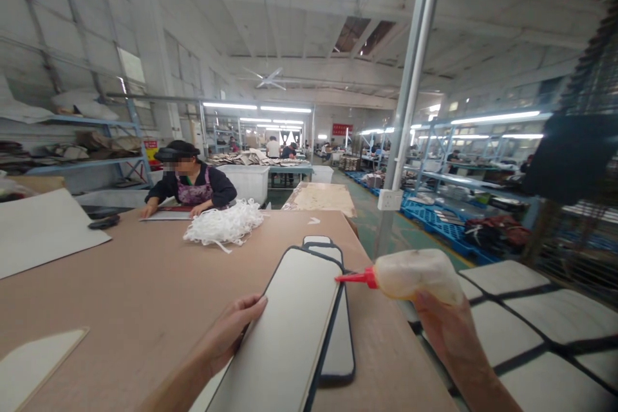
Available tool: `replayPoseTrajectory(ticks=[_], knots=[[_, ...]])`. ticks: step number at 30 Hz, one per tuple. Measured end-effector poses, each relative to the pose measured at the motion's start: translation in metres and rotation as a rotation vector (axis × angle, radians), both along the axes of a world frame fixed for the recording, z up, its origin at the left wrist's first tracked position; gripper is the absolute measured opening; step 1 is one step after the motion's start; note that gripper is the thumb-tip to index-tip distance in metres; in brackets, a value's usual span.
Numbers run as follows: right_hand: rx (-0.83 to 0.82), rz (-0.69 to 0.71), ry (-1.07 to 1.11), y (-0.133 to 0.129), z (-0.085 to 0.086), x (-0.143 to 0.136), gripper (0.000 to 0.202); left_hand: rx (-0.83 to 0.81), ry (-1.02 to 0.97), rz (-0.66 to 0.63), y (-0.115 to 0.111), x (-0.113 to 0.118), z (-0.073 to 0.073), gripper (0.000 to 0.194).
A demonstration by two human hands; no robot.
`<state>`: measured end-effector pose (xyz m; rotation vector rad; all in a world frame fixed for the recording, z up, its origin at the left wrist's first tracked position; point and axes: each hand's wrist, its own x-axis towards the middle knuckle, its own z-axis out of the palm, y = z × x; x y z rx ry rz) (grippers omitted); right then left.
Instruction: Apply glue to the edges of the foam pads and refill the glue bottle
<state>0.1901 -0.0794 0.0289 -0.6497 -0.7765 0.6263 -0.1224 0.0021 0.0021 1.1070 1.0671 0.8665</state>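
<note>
My left hand (234,328) grips the left edge of a long white panel with a dark rim (284,328), thumb on its face. The panel is tilted up over the table, and its lower end runs out of view. My right hand (447,328) is wrapped round a cloudy squeeze bottle (415,275) with a red nozzle (357,277). The bottle lies almost level, and the nozzle's tip is at the panel's upper right edge. Beneath, similar dark-rimmed panels (338,347) lie on the table, partly covered.
The brown table (159,296) carries a heap of white strips (224,225) and white sheets (38,232). Across it sits a person (193,183) with both hands on a flat piece. More dark-rimmed panels (560,315) lie at the right, near a metal post (410,77).
</note>
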Motion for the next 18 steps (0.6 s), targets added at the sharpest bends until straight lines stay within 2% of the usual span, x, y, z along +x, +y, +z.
replayPoseTrajectory(ticks=[8, 14, 18], knots=[[-0.045, 0.1, -0.003, -0.022, -0.018, -0.001, 0.053, -0.029, -0.022, 0.012, -0.005, 0.013, -0.008, 0.052], [-0.141, 0.202, -0.061, -0.047, -0.038, 0.002, 0.051, -0.015, -0.031, 0.034, -0.012, 0.024, -0.008, 0.05], [-0.205, 0.238, -0.092, -0.064, -0.053, 0.0, 0.058, -0.01, -0.052, 0.064, -0.016, 0.032, -0.011, 0.049]])
